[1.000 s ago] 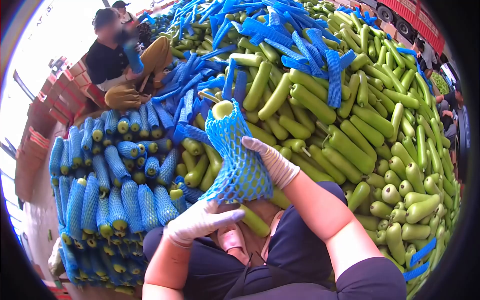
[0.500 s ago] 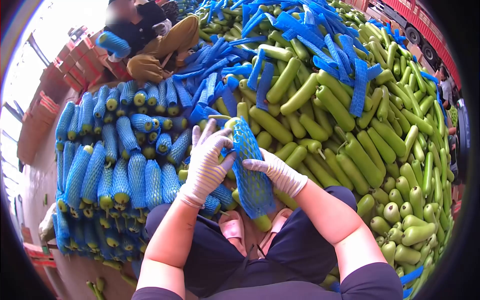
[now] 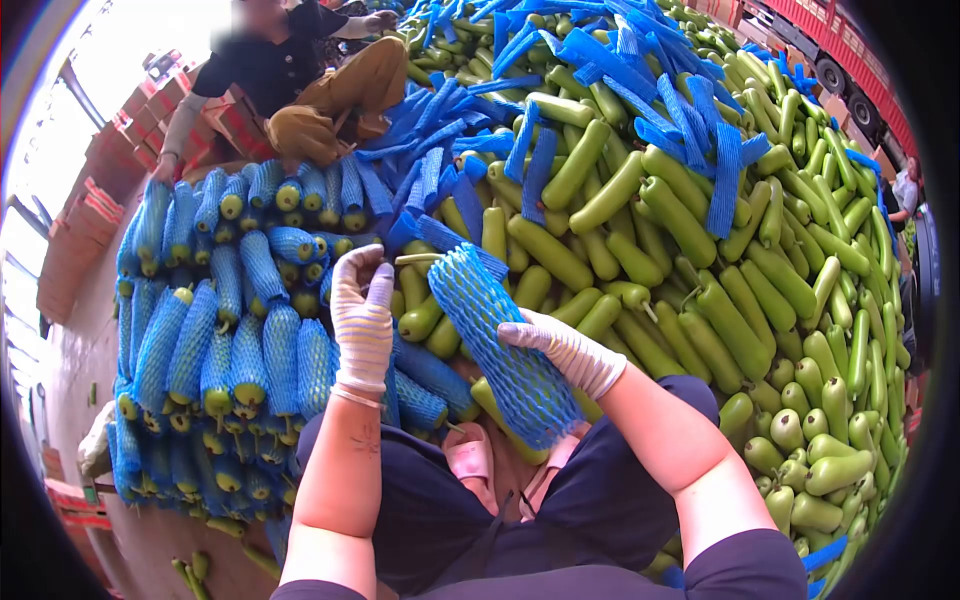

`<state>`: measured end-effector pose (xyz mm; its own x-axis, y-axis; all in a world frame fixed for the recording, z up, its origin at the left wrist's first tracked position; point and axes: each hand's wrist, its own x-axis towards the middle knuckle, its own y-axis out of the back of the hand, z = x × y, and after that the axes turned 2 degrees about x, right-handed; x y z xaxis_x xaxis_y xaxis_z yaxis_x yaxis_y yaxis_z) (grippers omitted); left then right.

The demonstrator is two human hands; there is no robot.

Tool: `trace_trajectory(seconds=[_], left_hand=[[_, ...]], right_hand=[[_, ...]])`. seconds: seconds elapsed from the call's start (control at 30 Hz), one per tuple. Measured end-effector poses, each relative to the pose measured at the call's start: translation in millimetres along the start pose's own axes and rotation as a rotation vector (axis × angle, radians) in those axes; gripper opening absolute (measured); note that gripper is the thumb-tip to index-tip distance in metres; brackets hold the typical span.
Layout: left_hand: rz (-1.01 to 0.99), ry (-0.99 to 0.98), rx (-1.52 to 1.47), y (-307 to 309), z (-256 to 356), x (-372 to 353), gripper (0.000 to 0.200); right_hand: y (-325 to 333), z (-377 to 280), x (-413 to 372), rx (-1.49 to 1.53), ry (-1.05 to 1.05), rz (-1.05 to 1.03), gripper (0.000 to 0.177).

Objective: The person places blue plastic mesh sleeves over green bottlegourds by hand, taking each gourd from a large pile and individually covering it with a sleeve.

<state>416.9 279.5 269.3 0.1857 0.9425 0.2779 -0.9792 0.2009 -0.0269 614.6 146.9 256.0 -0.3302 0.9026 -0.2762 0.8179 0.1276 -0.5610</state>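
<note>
While the right hand (image 3: 575, 352) clasps the netted gourd (image 3: 505, 350) at the centre of the frame, its thumb lies across the net's near face and the other fingers are mostly hidden behind. The left hand (image 3: 362, 325), left of centre, is raised with the thumb apart from bent fingers; nothing shows in it, and a gap separates it from the net. A stem (image 3: 415, 259) juts from the gourd's upper end towards that hand.

The grip seems well placed near the middle of the length, where a broad, light hold should carry the weight without bruising the skin. The stem looks easy to snap or snag, so the left hand would do best to cup the shoulder beside it. Pulling the mesh evenly round the body, rather than by one edge, should guard against bunching.

Bare green skin (image 3: 492, 408) shows beside the net's lower left edge; whether it belongs to this gourd or another behind, I cannot tell. Neatly stacked netted gourds (image 3: 283, 358) fill the left, bare gourds (image 3: 735, 335) the right.
</note>
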Motion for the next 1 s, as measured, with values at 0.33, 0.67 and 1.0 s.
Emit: trace_trajectory(seconds=[0.33, 0.67, 1.0], left_hand=[[-0.441, 0.818, -0.654, -11.2, 9.3, -21.4, 0.069], [-0.216, 0.280, -0.622, 159.4, 97.3, -88.9, 0.088], [0.575, 0.872, -0.010, 314.1, 16.1, -353.2, 0.078]], right_hand=[[-2.6, -34.0, -7.0, 0.187, 0.345, 0.005, 0.069], [30.8, -42.3, -9.3, -0.052, 0.364, 0.088, 0.055], [26.3, 5.8, 2.8, -0.790, 0.112, 0.305, 0.052]])
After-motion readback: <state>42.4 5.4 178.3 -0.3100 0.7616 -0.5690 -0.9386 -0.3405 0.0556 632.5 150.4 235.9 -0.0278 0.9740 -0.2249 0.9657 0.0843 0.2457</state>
